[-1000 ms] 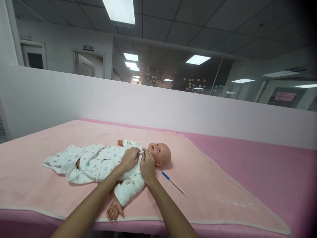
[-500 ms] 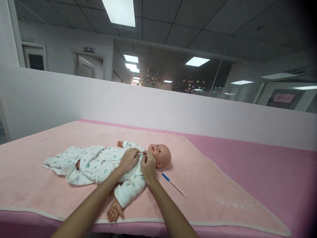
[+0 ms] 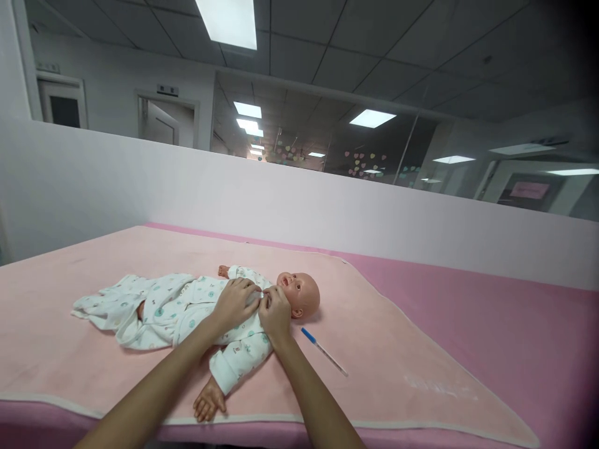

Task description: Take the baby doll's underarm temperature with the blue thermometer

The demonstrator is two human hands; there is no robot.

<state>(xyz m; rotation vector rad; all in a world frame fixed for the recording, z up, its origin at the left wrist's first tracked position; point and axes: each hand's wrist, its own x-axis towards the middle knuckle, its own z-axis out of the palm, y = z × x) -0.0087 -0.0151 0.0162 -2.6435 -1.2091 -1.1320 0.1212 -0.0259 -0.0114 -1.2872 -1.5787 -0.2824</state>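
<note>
1. Covering much of the lower frame, a peach mat (image 3: 374, 355) is spread beneath everything.
2. At lower centre, the doll (image 3: 306, 294) is laid face up under both hands, its head placed just right of them, its legs extended leftward.
3. The left hand (image 3: 238, 304) is rested on the chest, fingers curled; the right hand (image 3: 275, 313) is bent near the neck, fingertips drawn together. Whether cloth is gripped cannot be told.
4. Right of them, a blue-capped stick (image 3: 324, 351) is left untouched.
</note>
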